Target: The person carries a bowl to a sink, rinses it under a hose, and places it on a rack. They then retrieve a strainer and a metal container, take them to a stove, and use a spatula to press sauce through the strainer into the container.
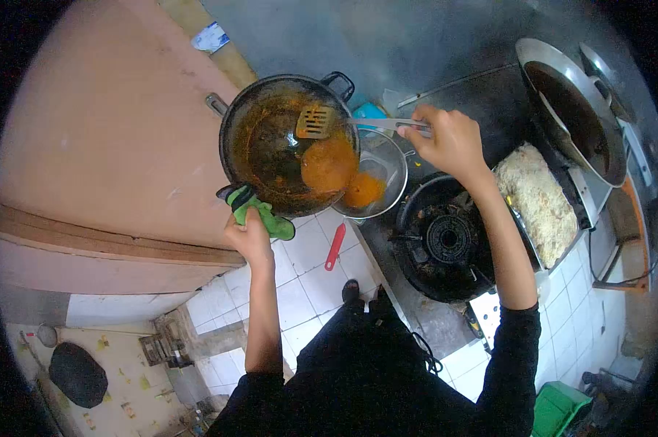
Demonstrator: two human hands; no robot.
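Note:
A dark wok [270, 138] is tilted, with orange-brown sauce [329, 166] gathered at its right side. My left hand [250, 234] grips the wok's near handle through a green cloth [269, 221]. My right hand [445, 138] is closed round the grey handle of a slotted spatula [315, 122], whose head is inside the wok over the sauce. Beside and partly under the wok's right rim is a round mesh strainer [391, 171] with an orange mass [365, 190] in it. A red handle [335, 247] sticks out below the strainer.
A black gas burner [447, 238] stands right of the strainer. Farther right are a tray of pale, crumbly food [536, 200] and a large metal pan of dark liquid [569, 109]. A pinkish-brown surface [125, 124] lies left, a green crate [560, 409] at the lower right.

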